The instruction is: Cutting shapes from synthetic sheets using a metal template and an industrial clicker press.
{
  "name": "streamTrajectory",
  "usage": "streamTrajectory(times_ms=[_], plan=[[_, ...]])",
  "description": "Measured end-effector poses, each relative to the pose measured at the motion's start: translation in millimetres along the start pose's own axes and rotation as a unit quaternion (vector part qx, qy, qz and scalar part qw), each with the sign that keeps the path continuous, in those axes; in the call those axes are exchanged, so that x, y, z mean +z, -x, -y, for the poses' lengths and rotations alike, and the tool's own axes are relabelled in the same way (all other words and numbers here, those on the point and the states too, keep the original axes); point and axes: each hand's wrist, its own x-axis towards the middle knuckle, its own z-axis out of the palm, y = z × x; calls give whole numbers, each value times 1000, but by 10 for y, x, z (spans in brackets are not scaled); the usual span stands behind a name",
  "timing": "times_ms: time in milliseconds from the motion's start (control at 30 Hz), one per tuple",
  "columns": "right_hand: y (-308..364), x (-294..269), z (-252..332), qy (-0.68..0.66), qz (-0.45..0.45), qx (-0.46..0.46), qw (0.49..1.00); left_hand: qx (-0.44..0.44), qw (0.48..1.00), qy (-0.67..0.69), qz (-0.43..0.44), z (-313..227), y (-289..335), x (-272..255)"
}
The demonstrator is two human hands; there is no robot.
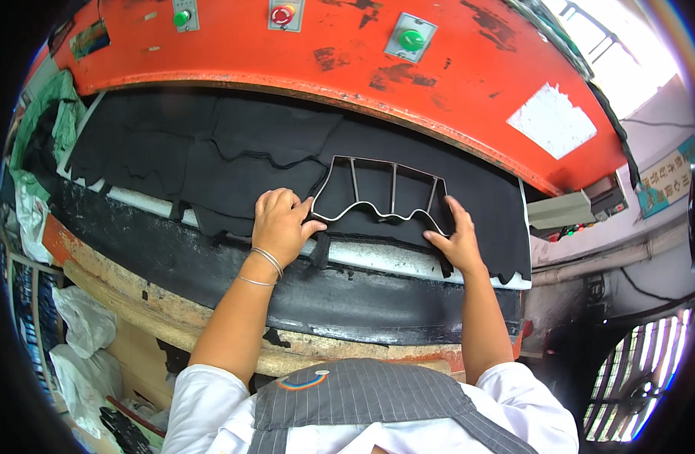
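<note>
A metal cutting die (394,189) with a wavy near edge and several cross struts lies on layered black fabric (476,197). My left hand (279,223), with bangles at the wrist, grips the die's left end between thumb and fingers. At the opposite end, my right hand (459,233) holds the right corner the same way. Black fabric shows through the die's openings. Left of the die, the fabric has wavy cut lines and separated pieces. A small black scrap (321,251) hangs at the fabric's near edge, beside my left hand.
Above the fabric's far side spans an orange machine beam (340,76) with green buttons (411,40) and a red knob (282,13). A white board edge (370,256) shows under the fabric. Nearer me runs a black ledge (347,303). Plastic bags (86,321) sit at left.
</note>
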Motion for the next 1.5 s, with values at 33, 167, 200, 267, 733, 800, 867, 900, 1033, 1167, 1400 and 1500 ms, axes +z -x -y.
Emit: streamTrajectory(times_ms=[33, 167, 200, 267, 733, 800, 867, 900, 1033, 1167, 1400, 1500], plan=[[22, -89, -31, 29, 13, 21, 999, 12, 1000, 12, -1, 12, -10, -11], [146, -136, -291, 116, 32, -32, 992, 2, 999, 32, 12, 40, -30, -28], [174, -117, -278, 94, 25, -19, 995, -1, 999, 36, 13, 59, -34, -23], [196, -98, -241, 101, 19, -26, 994, 10, 999, 32, 1, 90, -48, -12], [115, -12, -107, 141, -11, -36, 989, -21, 998, 25, 45, 165, -126, -46], [111, -38, -77, 114, 14, 22, 993, -44, 986, 148, 68, 358, -180, -139], [147, -90, 42, 104, -70, 39, 991, -109, 977, 185, -10, 704, -482, -566], [117, -17, 17, 84, -140, 59, 985, -105, 974, 175, -97, 1004, -649, -718], [-644, 176, 810, -35, -224, -52, 973, -161, 920, 111, -340, 1974, -1290, -1326], [-1587, 79, 1890, -79, -281, -223, 930, -133, 851, 59, -505, 2398, -1872, -1794], [-1810, 67, 1974, -148, -245, -105, 952, -57, 853, -92, -511, 2417, -2377, -1801], [-1854, 119, 2008, -141, -244, -69, 957, -53, 863, -83, -496, 2453, -2405, -1929]])
